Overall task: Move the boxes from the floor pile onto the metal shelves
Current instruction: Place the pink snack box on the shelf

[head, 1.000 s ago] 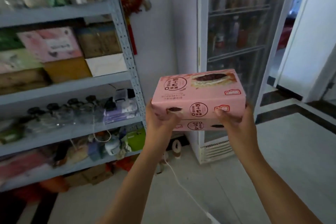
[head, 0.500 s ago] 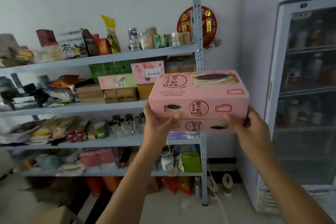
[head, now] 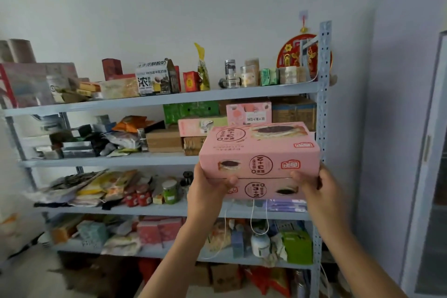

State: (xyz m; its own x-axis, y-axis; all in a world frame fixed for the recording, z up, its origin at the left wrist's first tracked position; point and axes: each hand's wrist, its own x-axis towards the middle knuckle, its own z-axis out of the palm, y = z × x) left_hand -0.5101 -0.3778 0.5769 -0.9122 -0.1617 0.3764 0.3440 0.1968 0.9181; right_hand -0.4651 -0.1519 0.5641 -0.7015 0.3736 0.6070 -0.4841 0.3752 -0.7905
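Since half a second ago the stack of boxes is sitting closer to the metal shelves [head: 145, 100], which are now filling the view, while the glass-door cooler [head: 433, 152] is sliding almost out at the right edge.

At the far left, a grey and red carton [head: 31, 84] is resting on the top shelf, and further along a black-and-white milk carton [head: 154, 77] is standing upright. Two levels down, a heap of snack bags [head: 96, 186] is lying flat, with red jars [head: 137, 197] and a green jar [head: 170, 191] standing just beside it.

In the middle, the left hand [head: 208, 191] is gripping the left end of the stack, its thumb pressing on the front face of the upper pink box [head: 261, 152]; its other fingers are hiding underneath. That box is sitting squarely on the lower pink box [head: 263, 189], and both are hanging level in the air in front of the right part of the second and third shelves. Behind them a shelved pink carton [head: 249, 111] and a brown cardboard box [head: 294, 111] are standing side by side.

The right hand [head: 321, 191] is gripping the right end of the stack, thumb likewise on the upper box's front. Below the stack, a white bottle [head: 260, 244] and a green box [head: 297, 247] are sitting on a lower shelf. Above, a red round ornament [head: 297, 55] is hanging behind the right upright.
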